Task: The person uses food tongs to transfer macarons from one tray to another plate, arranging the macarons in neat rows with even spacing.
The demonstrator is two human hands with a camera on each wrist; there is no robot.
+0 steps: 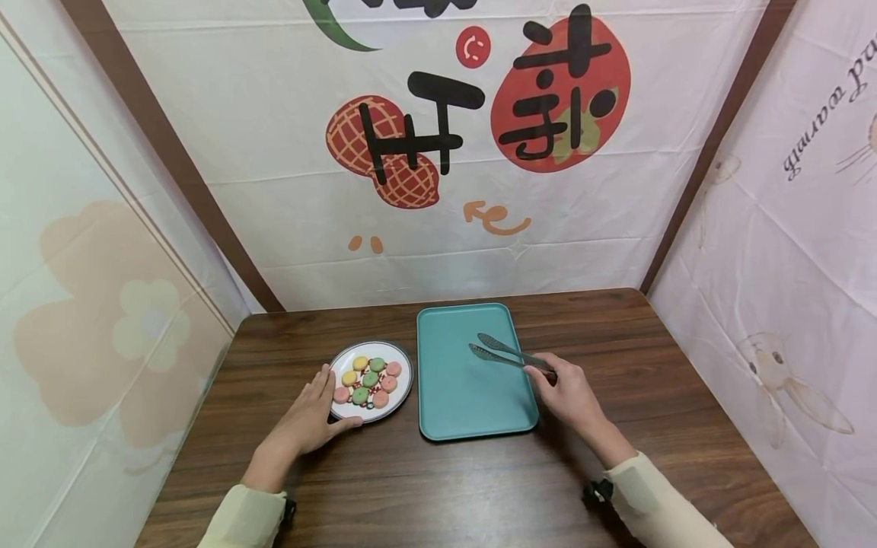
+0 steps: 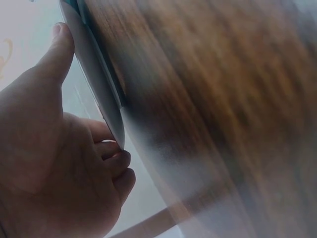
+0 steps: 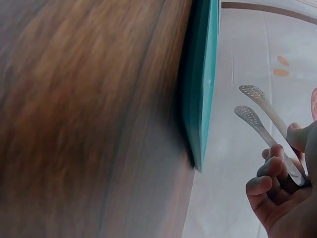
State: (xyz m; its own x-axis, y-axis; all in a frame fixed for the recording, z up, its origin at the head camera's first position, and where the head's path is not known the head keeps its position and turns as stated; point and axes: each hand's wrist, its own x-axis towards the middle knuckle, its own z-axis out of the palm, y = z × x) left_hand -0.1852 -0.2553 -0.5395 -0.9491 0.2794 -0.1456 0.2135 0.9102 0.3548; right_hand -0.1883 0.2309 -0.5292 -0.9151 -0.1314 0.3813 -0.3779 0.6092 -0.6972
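Observation:
A white plate with a dark rim line carries several small round yellow, green and pink sweets. At its left edge is my left hand, thumb spread along the near side and the other fingers against the rim. The left wrist view shows the plate edge-on between that thumb and fingers. My right hand holds metal tongs above the right side of a teal tray. In the right wrist view the tongs' perforated tips stand apart with nothing between them.
The tray lies just right of the plate on a dark wooden table. Printed white cloth hangs behind the table, with more cloth along the left and right sides.

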